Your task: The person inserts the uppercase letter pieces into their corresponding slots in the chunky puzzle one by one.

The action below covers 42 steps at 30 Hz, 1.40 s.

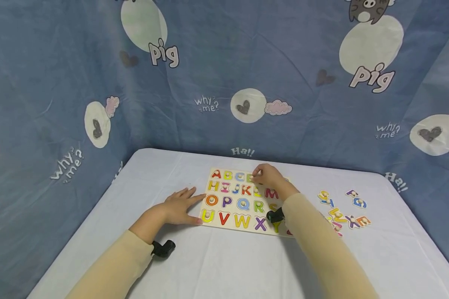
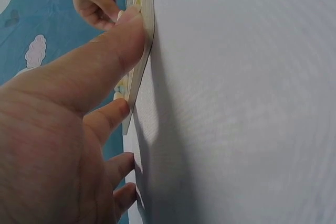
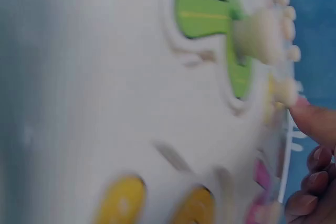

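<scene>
Alphabet board (image 1: 235,211) — long axis left to right, letters (image 1: 243,204) upright.

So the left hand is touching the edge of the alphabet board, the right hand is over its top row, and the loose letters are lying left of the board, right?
Not quite: the loose letters lie right of the alphabet board, as the head view shows. The rest of your statement stands.

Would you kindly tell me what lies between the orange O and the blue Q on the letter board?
The purple P lies between the orange O and the blue Q, as the head view shows.
</scene>
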Motion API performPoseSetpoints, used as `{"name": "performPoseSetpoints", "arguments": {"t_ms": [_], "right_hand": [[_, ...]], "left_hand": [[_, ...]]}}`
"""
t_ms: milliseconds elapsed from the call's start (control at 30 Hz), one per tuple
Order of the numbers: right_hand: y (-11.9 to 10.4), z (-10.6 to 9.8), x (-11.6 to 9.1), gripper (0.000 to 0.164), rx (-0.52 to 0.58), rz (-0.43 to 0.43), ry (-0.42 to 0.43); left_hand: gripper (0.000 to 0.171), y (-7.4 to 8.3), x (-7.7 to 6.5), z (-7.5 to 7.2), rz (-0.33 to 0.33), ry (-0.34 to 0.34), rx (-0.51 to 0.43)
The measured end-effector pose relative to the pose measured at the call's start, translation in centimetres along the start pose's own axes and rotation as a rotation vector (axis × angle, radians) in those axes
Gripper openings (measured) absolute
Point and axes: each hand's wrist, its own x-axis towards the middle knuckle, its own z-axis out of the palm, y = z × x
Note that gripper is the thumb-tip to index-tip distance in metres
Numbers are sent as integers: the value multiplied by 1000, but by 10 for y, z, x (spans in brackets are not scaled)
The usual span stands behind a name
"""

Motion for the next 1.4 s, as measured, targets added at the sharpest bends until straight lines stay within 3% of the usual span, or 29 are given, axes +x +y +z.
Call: {"name": "performPoseSetpoints", "arguments": {"t_ms": [167, 433, 833, 1167, 1400], "right_hand": [[1, -19, -19, 22, -2, 27, 18], [16, -55, -59, 25, 27, -8, 62], [56, -111, -131, 31, 36, -34, 111], [102, -139, -183, 29, -19, -37, 146], [156, -141, -213, 31, -52, 57, 151]], "left_hand": [[93, 0, 0, 0, 2, 0, -8], [92, -1, -2, 1, -3, 1, -8], [94, 0, 0, 0, -14, 6, 0], [95, 1, 0, 0, -24, 2, -6], [95, 0, 0, 0, -18, 1, -2]]}}
